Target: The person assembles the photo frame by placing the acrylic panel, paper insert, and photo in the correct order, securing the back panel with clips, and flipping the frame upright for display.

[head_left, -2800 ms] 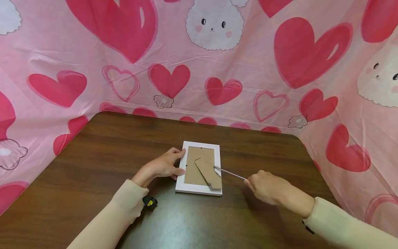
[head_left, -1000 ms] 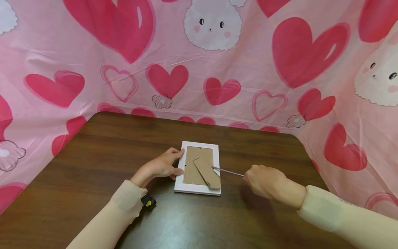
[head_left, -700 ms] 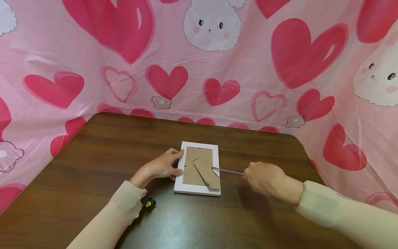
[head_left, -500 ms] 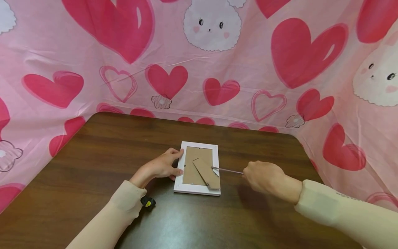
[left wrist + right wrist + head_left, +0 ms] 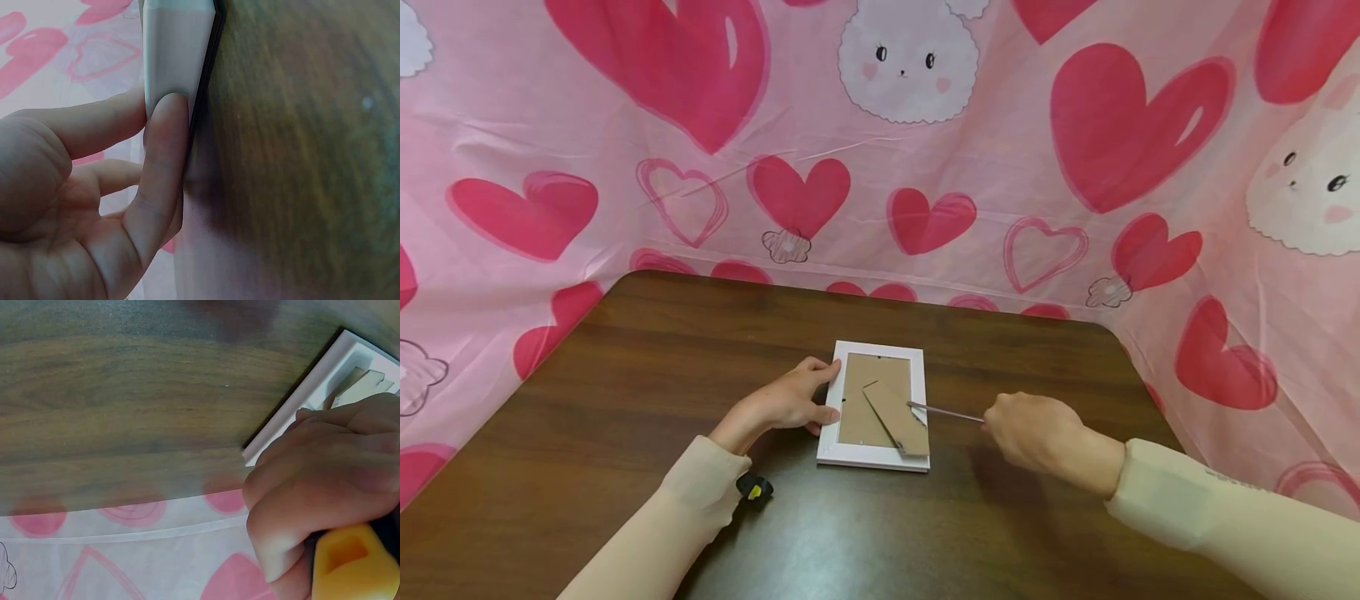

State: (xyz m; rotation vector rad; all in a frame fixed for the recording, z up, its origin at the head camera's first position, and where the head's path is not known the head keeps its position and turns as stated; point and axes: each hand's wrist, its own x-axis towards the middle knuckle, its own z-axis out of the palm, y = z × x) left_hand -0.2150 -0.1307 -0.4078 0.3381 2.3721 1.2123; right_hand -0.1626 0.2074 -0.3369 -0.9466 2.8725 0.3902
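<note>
A white picture frame point(image 5: 872, 459) lies face down on the table, its brown backing board point(image 5: 878, 367) showing. Slanted across the board is a cardboard easel stand point(image 5: 895, 417) with a ragged right edge. My left hand point(image 5: 790, 398) grips the frame's left side; in the left wrist view one fingertip point(image 5: 169, 115) presses its side wall. On the right, my right hand point(image 5: 1033, 433) holds a screwdriver point(image 5: 951, 412) by its handle. The thin shaft points left, its tip at the board's right inner edge, by the stand. In the right wrist view the yellow and black handle end point(image 5: 353, 562) sticks out of the fist.
The dark wooden table point(image 5: 715, 333) has rounded far corners. A pink cloth with hearts point(image 5: 925, 150) hangs behind it and along both sides. A small black and yellow object point(image 5: 755, 489) is at the left sleeve's cuff.
My right hand has moved slightly up and left, and the screwdriver's shaft lies flatter, its tip still at the board's edge. The left hand keeps its hold. The head view has shifted slightly.
</note>
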